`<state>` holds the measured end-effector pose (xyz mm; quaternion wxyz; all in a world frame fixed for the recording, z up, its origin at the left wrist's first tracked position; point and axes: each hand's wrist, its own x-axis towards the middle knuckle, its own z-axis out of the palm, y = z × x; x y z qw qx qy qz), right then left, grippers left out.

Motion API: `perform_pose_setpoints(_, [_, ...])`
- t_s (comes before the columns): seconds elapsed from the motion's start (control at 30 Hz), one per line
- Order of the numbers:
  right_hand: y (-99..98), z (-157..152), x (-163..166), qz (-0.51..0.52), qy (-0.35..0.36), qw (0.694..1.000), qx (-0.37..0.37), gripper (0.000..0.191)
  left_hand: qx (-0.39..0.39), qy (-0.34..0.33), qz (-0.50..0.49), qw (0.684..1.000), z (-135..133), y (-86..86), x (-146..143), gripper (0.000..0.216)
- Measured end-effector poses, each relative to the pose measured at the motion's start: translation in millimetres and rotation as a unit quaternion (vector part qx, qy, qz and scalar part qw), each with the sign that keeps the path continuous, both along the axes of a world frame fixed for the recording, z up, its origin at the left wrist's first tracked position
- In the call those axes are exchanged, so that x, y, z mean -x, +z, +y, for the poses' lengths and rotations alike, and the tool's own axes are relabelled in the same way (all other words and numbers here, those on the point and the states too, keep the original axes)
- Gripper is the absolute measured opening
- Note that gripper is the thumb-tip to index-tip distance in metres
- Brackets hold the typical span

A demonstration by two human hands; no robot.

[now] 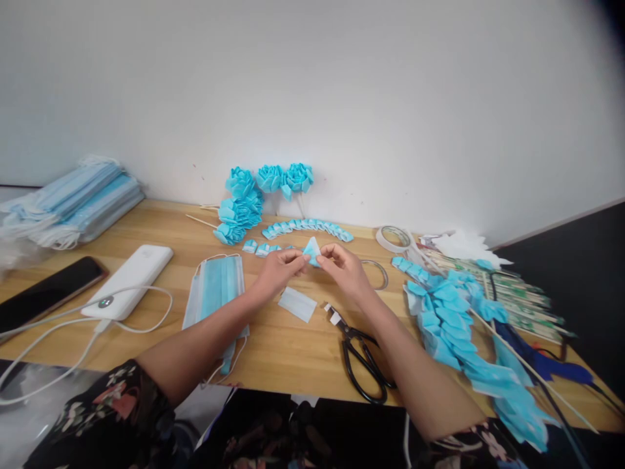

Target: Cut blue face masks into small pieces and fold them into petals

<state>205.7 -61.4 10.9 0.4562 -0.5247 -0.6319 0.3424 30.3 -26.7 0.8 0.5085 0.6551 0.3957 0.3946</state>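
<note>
My left hand [280, 268] and my right hand [344, 267] meet above the middle of the wooden table [293, 352]. Both pinch a small folded blue piece of mask fabric [312, 250] between their fingertips. A cut white-blue fabric strip [297, 303] lies on the table just below my hands. A flat blue face mask [217, 286] lies under my left forearm. Black scissors [361, 355] lie by my right forearm.
Blue fabric roses [263, 192] stand against the wall, with rows of folded blue petals [305, 228] before them. A mask stack [73, 202], phone [46, 292] and white power bank [127, 280] lie left. Tape rolls [394, 238], blue petal heaps [454, 319] and sticks lie right.
</note>
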Motion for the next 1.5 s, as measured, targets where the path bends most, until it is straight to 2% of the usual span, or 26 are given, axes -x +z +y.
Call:
perform_pose_setpoints(0.23, [-3.7, 2.4, -1.7, 0.053, -0.007, 0.998, -0.026, 0.023, -0.001, 0.001, -0.002, 1.000, -1.0, -0.4, -0.1, 0.038])
perform_pose_setpoints(0.43, [-2.8, 1.7, -1.4, 0.007, -0.012, 1.000, -0.008, 0.017, -0.005, 0.002, 0.006, 1.000, 0.2, -2.2, 0.0, 0.038])
perform_pose_setpoints(0.9, [-2.6, 1.7, 0.5, 0.018, -0.032, 0.999, -0.007, 0.016, -0.020, -0.002, 0.028, 0.999, -0.9, -2.8, 0.4, 0.039])
perform_pose_setpoints(1.0, [-4.0, 2.9, -0.4, 0.051, -0.022, 0.998, -0.003, 0.017, -0.016, -0.001, 0.028, 0.999, -0.5, -3.8, 0.4, 0.038])
perform_pose_setpoints(1.13, [-3.1, 3.8, -1.9, 0.098, -0.001, 0.995, 0.028, 0.036, -0.019, -0.001, 0.031, 0.999, -1.3, -3.2, 0.6, 0.038])
perform_pose_setpoints(1.3, [-3.8, 2.2, -1.5, 0.072, 0.023, 0.996, 0.045, 0.029, -0.025, -0.007, 0.042, 0.999, -2.0, -1.3, 0.7, 0.039])
perform_pose_setpoints(1.4, [-6.3, 2.0, -2.0, 0.043, 0.002, 0.999, 0.031, 0.028, -0.038, -0.019, 0.048, 0.998, -1.7, -1.4, 0.0, 0.038])
perform_pose_setpoints(1.5, [-7.6, 3.7, -4.2, 0.054, -0.028, 0.998, 0.010, 0.028, -0.019, -0.017, 0.017, 1.000, -1.0, -2.1, -0.8, 0.034])
